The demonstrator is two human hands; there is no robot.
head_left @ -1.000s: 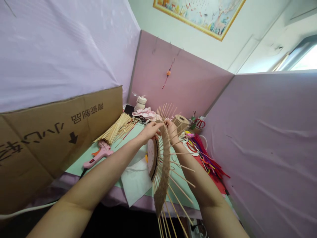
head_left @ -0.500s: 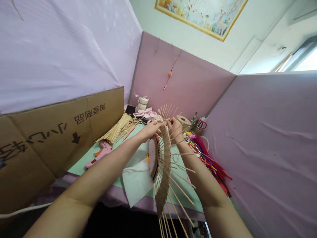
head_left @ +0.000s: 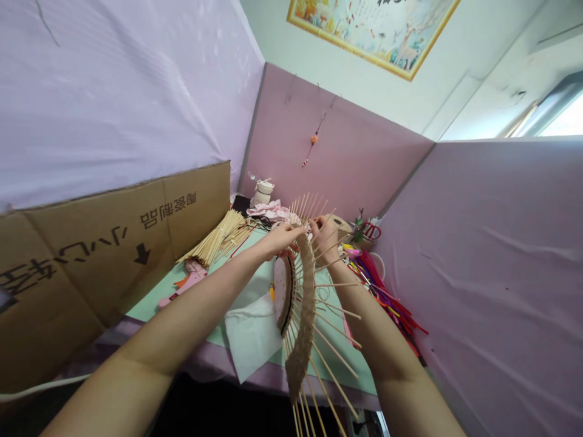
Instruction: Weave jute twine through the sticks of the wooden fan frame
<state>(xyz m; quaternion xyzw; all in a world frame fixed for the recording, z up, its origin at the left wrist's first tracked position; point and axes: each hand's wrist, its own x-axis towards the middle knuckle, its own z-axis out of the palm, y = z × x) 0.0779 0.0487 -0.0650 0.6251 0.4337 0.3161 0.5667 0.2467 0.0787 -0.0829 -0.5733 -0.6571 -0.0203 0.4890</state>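
Note:
A round woven piece [head_left: 306, 303] stands tilted on edge over the table's front, its brown band laced between thin wooden sticks that fan outward. Closer to its centre is a pale disc [head_left: 281, 282] with a dark rim. My left hand [head_left: 285, 238] grips the upper part of the brown band from the left, fingers curled over it. On the other side my right hand [head_left: 324, 233] has its fingertips pinched together at the top among the sticks. Whatever fine strand lies in that pinch is too small to make out.
Left on the green mat lie a bundle of sticks [head_left: 214, 237] and a pink glue gun [head_left: 189, 282] beside a cardboard panel [head_left: 113, 243]. A white cloth [head_left: 250, 334] hangs over the front edge. To the right are a twine roll [head_left: 340, 226], red scissors [head_left: 372, 230] and colourful strips [head_left: 387, 291].
Both hands stay at the top of the woven piece, with only small finger movements. The whole view has shifted slightly.

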